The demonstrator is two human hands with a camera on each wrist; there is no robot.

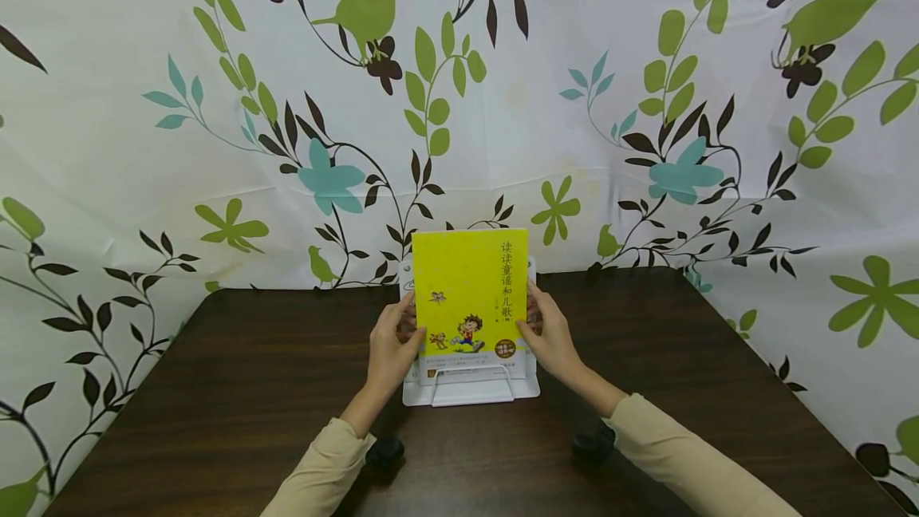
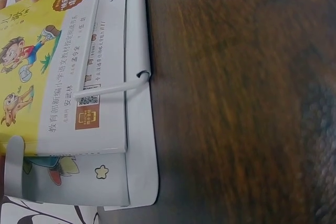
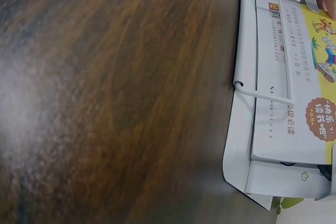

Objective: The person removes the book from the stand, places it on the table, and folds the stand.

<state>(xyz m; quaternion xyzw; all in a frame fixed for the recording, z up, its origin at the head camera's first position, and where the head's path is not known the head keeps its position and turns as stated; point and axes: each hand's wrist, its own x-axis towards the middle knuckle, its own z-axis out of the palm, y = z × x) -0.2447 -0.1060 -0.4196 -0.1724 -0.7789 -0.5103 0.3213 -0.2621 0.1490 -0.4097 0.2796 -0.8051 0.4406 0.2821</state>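
Observation:
A yellow book (image 1: pixel 459 286) with a white lower band and cartoon figures stands upright on a white book stand (image 1: pixel 472 394). In the head view, my left hand (image 1: pixel 391 341) holds the book's left edge, thumb at the front and fingers partly hidden behind. On the opposite edge, my right hand (image 1: pixel 551 333) grips in the same way. The stand's white wire bar (image 2: pixel 102 91) crosses the front of the book's lower band. Grey side clips (image 2: pixel 14 166) reach the book's edges in both wrist views. Part of the stand's printed back panel (image 3: pixel 286 178) shows beside the book.
The stand rests on a dark wooden table (image 1: pixel 273 389). Behind it hangs a white cloth (image 1: pixel 502 102) printed with leaves and birds. Black devices (image 1: pixel 384 451) sit at both wrists, beside the cream sleeves (image 1: pixel 323 461).

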